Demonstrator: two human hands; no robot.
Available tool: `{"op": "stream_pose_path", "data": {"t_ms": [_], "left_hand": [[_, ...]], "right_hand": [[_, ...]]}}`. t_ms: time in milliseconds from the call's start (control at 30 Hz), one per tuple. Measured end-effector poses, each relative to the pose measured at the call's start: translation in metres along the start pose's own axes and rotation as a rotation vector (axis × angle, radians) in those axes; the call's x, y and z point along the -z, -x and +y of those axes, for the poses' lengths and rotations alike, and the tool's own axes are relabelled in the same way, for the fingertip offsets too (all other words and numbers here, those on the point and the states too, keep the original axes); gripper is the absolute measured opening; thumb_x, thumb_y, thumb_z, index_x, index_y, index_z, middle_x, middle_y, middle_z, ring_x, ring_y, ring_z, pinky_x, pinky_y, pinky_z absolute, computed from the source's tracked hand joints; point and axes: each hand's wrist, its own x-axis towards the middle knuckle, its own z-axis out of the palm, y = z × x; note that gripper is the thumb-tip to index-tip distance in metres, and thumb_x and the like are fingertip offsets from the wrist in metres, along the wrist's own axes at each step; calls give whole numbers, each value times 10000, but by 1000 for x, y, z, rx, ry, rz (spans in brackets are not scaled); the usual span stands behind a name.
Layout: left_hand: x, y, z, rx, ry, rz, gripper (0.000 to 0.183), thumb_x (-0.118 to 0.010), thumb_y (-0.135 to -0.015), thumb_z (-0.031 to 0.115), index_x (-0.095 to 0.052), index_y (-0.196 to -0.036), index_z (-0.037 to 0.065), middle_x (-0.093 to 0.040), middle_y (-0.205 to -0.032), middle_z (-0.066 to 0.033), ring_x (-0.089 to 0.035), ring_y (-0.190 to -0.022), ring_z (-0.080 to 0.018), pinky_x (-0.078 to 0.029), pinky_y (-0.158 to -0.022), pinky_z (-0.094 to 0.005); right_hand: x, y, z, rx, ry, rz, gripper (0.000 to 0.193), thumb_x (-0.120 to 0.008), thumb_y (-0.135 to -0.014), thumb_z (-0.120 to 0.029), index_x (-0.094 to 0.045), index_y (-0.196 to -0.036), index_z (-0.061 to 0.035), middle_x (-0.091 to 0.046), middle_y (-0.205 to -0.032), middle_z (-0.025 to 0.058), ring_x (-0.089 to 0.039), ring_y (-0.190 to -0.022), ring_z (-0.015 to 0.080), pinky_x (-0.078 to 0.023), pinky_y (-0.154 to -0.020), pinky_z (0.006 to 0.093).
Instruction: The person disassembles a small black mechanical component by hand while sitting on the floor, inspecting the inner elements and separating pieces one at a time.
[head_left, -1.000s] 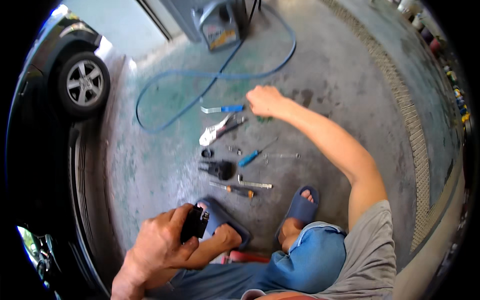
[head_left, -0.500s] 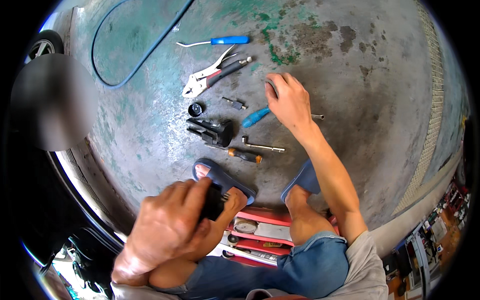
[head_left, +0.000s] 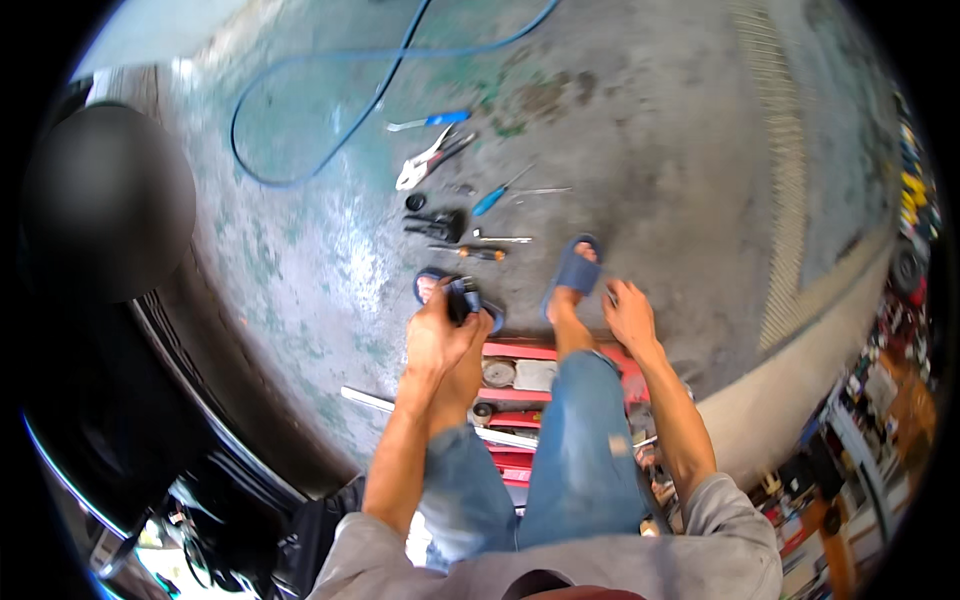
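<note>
My left hand [head_left: 437, 332] is closed around a black plastic part [head_left: 462, 299] with small metal prongs, above my left sandal. Beside my right foot, my right hand [head_left: 630, 314] hangs with curled fingers; a small dark thing shows at its fingertips, too blurred to name. On the floor ahead lie a blue-handled screwdriver [head_left: 490, 200], locking pliers [head_left: 425, 165] and a bent-tip tool with a blue handle [head_left: 447, 118]. Nearer are a round black cap [head_left: 415, 202], a black bracket-like piece [head_left: 435, 224], a slim metal socket wrench [head_left: 505, 239] and an orange-and-black screwdriver [head_left: 484, 253].
A red floor jack [head_left: 515, 349] stands between and under my legs. The blue hose [head_left: 268, 182] loops across the floor at far left. Dark vehicle bodywork [head_left: 110, 400] fills the left side. A floor grating [head_left: 785, 190] runs along the right, with cluttered shop goods [head_left: 850, 400] beyond.
My right hand has drawn back from above the tools toward my right side. The left hand, still gripping the black part, is farther forward. My view has pulled back and my legs have straightened.
</note>
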Motion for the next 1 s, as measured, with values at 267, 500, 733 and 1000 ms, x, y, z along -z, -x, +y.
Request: {"op": "stream_pose_path", "data": {"t_ms": [267, 500, 733, 1000], "left_hand": [[102, 119, 63, -17, 298, -90, 245, -713, -789, 109, -646, -981, -28, -729, -886, -159, -681, -727, -235, -566, -666, -376], [92, 37, 84, 29, 4, -89, 416, -736, -770, 266, -680, -1039, -47, -720, -876, -152, -648, -638, -255, -556, -599, -393], [59, 13, 165, -57, -61, -98, 415, -735, -765, 290, -689, -1021, -34, -711, -850, -146, -639, -619, -257, -551, -586, -400], [11, -13, 281, -181, -23, 6, 416, -735, -760, 317, -699, -1000, -20, -700, -819, -138, -629, -598, -259, -545, -571, -408]], "right_hand": [[253, 434, 67, -1032, -60, 345, 281, -595, -831, -243, -708, -918, -1, -701, -906, 257, -677, -923, 449, -534, -851, 524], [330, 470, 52, -1280, -377, 931, 258, -613, -842, -273, -738, -1011, -123, -722, -1014, 201, -668, -1063, 399, -544, -913, 490], [308, 460, 51, -1124, -507, 1036, 242, -634, -847, -288, -745, -988, -127, -745, -1009, 125, -697, -993, 350, -550, -896, 453], [310, 358, 116, -956, -799, 1007, 246, -684, -847, -266, -744, -993, -77, -753, -939, 143, -730, -890, 335, -570, -814, 420]]}}
